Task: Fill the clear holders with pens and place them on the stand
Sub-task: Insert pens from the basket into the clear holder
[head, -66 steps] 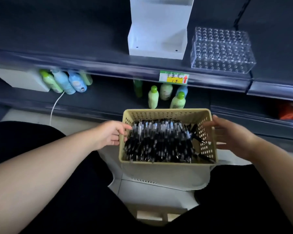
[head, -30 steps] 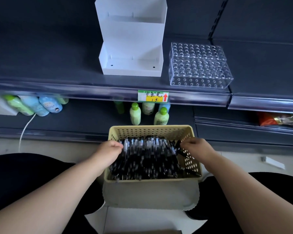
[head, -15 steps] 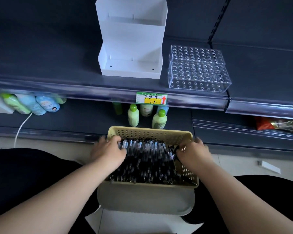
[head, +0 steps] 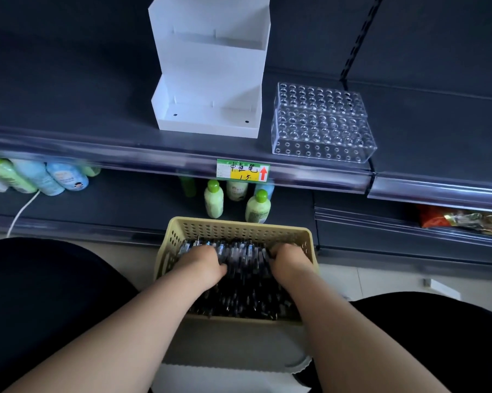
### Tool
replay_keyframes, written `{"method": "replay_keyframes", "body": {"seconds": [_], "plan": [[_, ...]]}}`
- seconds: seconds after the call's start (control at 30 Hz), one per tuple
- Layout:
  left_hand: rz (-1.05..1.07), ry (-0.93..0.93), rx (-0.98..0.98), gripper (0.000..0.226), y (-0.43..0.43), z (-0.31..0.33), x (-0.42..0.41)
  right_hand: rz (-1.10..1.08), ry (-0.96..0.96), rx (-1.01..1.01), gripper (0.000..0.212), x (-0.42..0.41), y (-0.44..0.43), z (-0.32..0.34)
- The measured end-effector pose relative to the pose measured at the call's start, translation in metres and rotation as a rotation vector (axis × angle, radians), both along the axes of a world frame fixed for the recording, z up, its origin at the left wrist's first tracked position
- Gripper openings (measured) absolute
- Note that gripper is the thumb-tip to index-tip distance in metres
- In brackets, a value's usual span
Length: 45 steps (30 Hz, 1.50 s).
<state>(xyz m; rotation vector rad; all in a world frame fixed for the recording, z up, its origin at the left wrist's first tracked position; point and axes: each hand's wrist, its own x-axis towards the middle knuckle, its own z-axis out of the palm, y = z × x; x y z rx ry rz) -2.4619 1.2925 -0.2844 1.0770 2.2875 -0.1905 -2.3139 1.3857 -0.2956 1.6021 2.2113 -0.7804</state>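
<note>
Dark shelf carries white stand beside apparently two stacked clear holders.

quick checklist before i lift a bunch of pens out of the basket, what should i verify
1. Left hand and right hand down in the basket: ok.
2. Firm grip on the pens: cannot tell, the fingers are buried in the pile.
3. Clear holders on the shelf, holes empty: ok.
4. White stand beside them, both tiers free: ok.
5. Pens all facing one way: cannot tell, too blurred.
</note>
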Motion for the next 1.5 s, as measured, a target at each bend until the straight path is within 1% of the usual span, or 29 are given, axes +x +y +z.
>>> {"method": "replay_keyframes", "body": {"seconds": [0.07, 0.17, 0.23, 0.3, 0.37, 0.43, 0.5, 0.63, 0.7, 0.77, 0.87, 0.9, 0.97, 1.07, 1.13, 1.2, 1.27, 1.4, 1.5], "plan": [[-0.013, -0.019, -0.026, 0.036, -0.006, 0.014, -0.006, 0.011, 0.092, 0.047, 0.022, 0.001, 0.002, 0.015], [-0.011, -0.096, 0.052, 0.042, -0.020, 0.037, -0.019, -0.069, 0.369, 0.123, 0.023, 0.004, 0.003, 0.047], [0.026, -0.180, 0.170, 0.044, -0.031, 0.052, -0.024, -0.130, 0.559, 0.172, 0.020, 0.007, 0.003, 0.072], [0.084, -0.308, 0.352, 0.033, -0.039, 0.065, -0.022, -0.176, 0.731, 0.195, 0.014, 0.009, 0.000, 0.097], [0.154, -0.483, 0.545, 0.020, -0.043, 0.077, -0.012, -0.202, 0.885, 0.203, 0.010, 0.009, -0.004, 0.123], [0.222, -0.647, 0.699, 0.009, -0.041, 0.088, 0.000, -0.199, 0.992, 0.240, 0.006, 0.010, -0.006, 0.149], [0.242, -0.715, 0.793, 0.002, -0.037, 0.096, 0.009, -0.191, 1.074, 0.286, 0.003, 0.013, -0.002, 0.172], [0.254, -0.804, 0.965, 0.021, -0.019, 0.113, 0.024, -0.227, 1.202, 0.431, 0.015, 0.032, 0.025, 0.212], [0.258, -0.783, 1.025, 0.024, -0.005, 0.124, 0.027, -0.270, 1.221, 0.535, 0.018, 0.044, 0.047, 0.226], [0.257, -0.733, 1.079, 0.026, 0.012, 0.133, 0.027, -0.324, 1.198, 0.636, 0.018, 0.053, 0.075, 0.235], [0.214, -0.666, 1.119, 0.027, 0.040, 0.145, 0.028, -0.360, 1.078, 0.758, 0.008, 0.058, 0.121, 0.237], [0.185, -0.646, 1.117, 0.025, 0.050, 0.148, 0.029, -0.361, 1.039, 0.783, 0.008, 0.058, 0.136, 0.236], [0.145, -0.640, 1.122, 0.019, 0.068, 0.154, 0.030, -0.362, 0.985, 0.802, 0.013, 0.058, 0.160, 0.229], [0.152, -0.638, 1.161, 0.013, 0.098, 0.158, 0.032, -0.321, 0.904, 0.811, 0.013, 0.055, 0.185, 0.217], [0.174, -0.628, 1.194, 0.016, 0.114, 0.160, 0.035, -0.263, 0.865, 0.821, 0.014, 0.053, 0.192, 0.210], [0.198, -0.625, 1.229, 0.021, 0.128, 0.160, 0.039, -0.233, 0.871, 0.827, 0.016, 0.052, 0.197, 0.207], [0.196, -0.624, 1.239, 0.026, 0.140, 0.159, 0.043, -0.207, 0.883, 0.839, 0.015, 0.052, 0.202, 0.205], [0.186, -0.655, 1.256, 0.032, 0.154, 0.154, 0.048, -0.135, 0.844, 0.862, 0.011, 0.054, 0.210, 0.207], [0.192, -0.648, 1.299, 0.024, 0.164, 0.156, 0.051, -0.097, 0.807, 0.873, 0.010, 0.055, 0.215, 0.208]]}}
